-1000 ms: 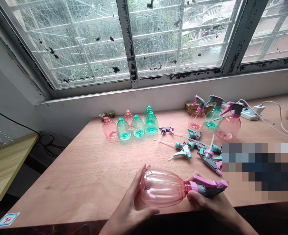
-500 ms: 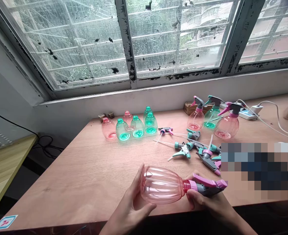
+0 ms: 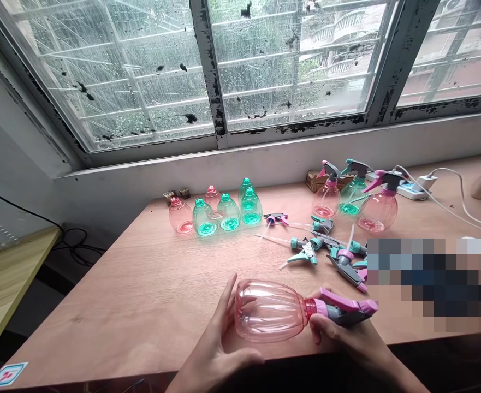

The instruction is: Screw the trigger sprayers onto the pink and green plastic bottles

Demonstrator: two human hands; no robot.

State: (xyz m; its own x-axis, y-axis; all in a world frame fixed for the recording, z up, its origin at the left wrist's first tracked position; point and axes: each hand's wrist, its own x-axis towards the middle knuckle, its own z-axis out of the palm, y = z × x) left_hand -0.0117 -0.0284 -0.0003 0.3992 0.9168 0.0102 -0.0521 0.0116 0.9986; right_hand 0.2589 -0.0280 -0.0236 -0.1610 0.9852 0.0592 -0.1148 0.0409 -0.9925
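Observation:
My hands hold a clear pink ribbed plastic spray bottle (image 3: pixel 268 311) on its side near the table's front edge, its neck pointing right. My left hand (image 3: pixel 218 338) cups the bottle's body from below and behind. My right hand (image 3: pixel 342 335) grips around the neck, under a pink-and-grey trigger spray head (image 3: pixel 344 308) fitted on the bottle. Several loose teal-and-grey trigger heads (image 3: pixel 306 254) with thin dip tubes lie just beyond, and several capless pink and green bottles (image 3: pixel 205 217) stand further back.
Three capped spray bottles (image 3: pixel 377 210) stand at the back right, near a wicker box (image 3: pixel 318 181) and a white power strip (image 3: pixel 408 191) with cables. The wooden table (image 3: pixel 101 305) meets a window sill behind. A pixelated patch (image 3: pixel 432 284) hides the right side.
The view has drifted slightly, so the table items sit a little further left. Both hands keep the same hold on the bottle, with no clear change in grip.

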